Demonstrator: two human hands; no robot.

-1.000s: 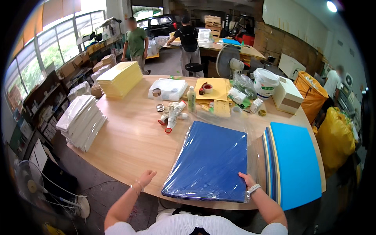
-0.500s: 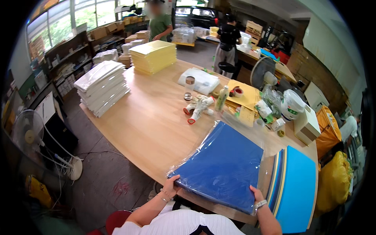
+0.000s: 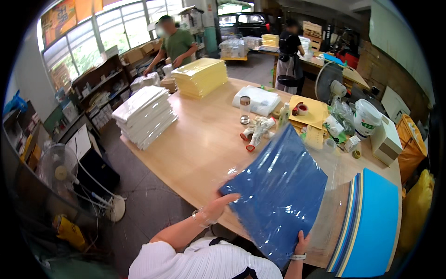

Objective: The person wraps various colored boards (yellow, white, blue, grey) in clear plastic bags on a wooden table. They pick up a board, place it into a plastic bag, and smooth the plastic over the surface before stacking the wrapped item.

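Observation:
A pack of blue sheets (image 3: 281, 186) in a clear, shiny plastic bag is tilted up off the wooden table (image 3: 200, 139) in front of me. My left hand (image 3: 218, 205) grips its left corner, thumb on top and fingers mostly hidden beneath. At the near right edge, my right hand (image 3: 302, 242) holds the same pack, its fingers partly showing on the face. Clear plastic (image 3: 333, 204) lies on the table just right of the pack. Beyond that is a fanned stack of coloured sheets (image 3: 375, 218), bright blue on top.
White wrapped packs (image 3: 146, 116) and yellow wrapped packs (image 3: 200, 78) stand stacked at the far left. Gloves (image 3: 257, 132), a clear cup (image 3: 245, 103), tape (image 3: 302, 109) and a white bucket (image 3: 367, 118) occupy the far side. Two people stand beyond the table.
The bagged blue pack has been raised from the table and tilted, with both hands still on it. My view has shifted left. The person in green now reaches toward the left.

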